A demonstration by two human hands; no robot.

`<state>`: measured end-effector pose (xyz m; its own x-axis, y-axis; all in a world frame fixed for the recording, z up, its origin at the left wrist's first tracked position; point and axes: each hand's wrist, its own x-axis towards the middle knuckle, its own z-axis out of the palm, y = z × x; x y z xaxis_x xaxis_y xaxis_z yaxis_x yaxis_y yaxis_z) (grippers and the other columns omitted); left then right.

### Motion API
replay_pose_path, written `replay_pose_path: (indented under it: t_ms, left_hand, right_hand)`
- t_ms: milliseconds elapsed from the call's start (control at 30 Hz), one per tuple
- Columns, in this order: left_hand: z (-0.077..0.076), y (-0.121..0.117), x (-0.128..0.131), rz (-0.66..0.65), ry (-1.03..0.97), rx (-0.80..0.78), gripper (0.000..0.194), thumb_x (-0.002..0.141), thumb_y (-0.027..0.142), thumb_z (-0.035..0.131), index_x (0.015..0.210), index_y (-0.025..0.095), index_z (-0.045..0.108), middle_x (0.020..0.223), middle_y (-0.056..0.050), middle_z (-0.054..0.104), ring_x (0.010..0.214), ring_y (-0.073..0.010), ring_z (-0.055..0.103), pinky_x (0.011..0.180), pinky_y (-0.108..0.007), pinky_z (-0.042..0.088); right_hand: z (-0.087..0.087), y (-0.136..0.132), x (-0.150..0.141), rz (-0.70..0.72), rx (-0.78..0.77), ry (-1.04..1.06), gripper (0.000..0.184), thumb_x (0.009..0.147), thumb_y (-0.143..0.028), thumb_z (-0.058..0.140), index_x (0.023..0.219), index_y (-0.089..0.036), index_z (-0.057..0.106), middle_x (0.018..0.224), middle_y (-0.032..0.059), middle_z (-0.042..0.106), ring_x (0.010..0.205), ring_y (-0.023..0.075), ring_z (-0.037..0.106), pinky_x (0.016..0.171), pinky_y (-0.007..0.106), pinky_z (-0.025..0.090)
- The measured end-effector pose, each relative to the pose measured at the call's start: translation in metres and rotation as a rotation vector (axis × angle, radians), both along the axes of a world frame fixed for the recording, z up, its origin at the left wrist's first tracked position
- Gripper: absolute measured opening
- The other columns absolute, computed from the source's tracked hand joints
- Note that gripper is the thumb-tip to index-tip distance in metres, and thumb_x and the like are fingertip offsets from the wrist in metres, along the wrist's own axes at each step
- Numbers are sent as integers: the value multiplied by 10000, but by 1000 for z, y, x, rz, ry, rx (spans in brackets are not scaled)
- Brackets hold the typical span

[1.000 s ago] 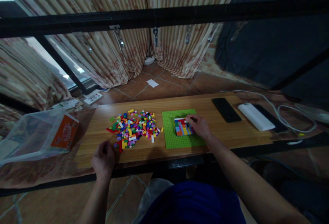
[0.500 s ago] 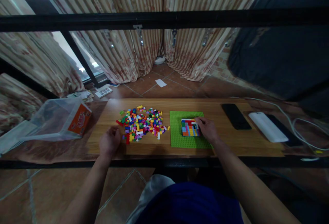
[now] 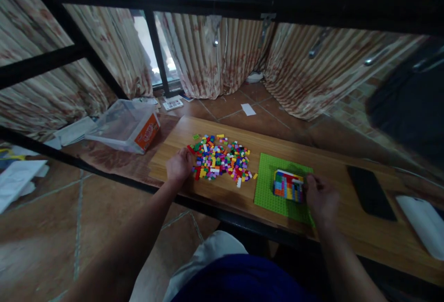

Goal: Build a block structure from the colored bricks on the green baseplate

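Observation:
On the board, a pile of small, many-coloured toy bricks (image 3: 222,158) lies spread out. My left hand (image 3: 179,165) rests curled at the pile's left edge; its fingertips are partly hidden, so what it holds, if anything, does not show. A green studded baseplate (image 3: 265,195) lies to the right of the pile. On it stands a block built of coloured bricks (image 3: 288,186), with rows in red, blue, orange and white. My right hand (image 3: 322,195) is closed, fingertips together at the block's right edge; anything between them is too small to make out.
A black phone (image 3: 371,192) and a white power bank (image 3: 423,223) lie on the wooden board (image 3: 166,151) at the right. Left of it sits a clear plastic bin (image 3: 121,126) with an orange label. A black metal bar (image 3: 222,1) crosses beyond, before striped curtains.
The view has swung left, shifting everything rightward in the picture. My right hand has moved from the block's upper right corner to its right side. My left hand stays curled beside the pile.

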<state>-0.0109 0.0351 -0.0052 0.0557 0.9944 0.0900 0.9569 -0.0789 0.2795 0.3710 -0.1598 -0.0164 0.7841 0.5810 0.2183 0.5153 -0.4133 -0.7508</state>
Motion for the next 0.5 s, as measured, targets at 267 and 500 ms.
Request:
replay_pose_path:
  t_ms: [267,500]
  left_hand:
    - [-2,0,-1,5,-45,-8,282,969,307,413,1071,210,658,1047,-85,717,959,-219,666,742,-284,420]
    - [-2,0,-2,5,-60,-23,273,969,312,412,1075,213,642,1057,-68,723,966,-209,665,735,-280,412]
  right_hand:
    - [28,30,-121,534,129,-155,284,943,-399,488,963,-224,712,997,91,691,956,227,639,881,377,505]
    - [11,55,-162,616,31,-230,224,921,-336,534,993,-243,724,1064,85,665,1021,244,611,926,404,487]
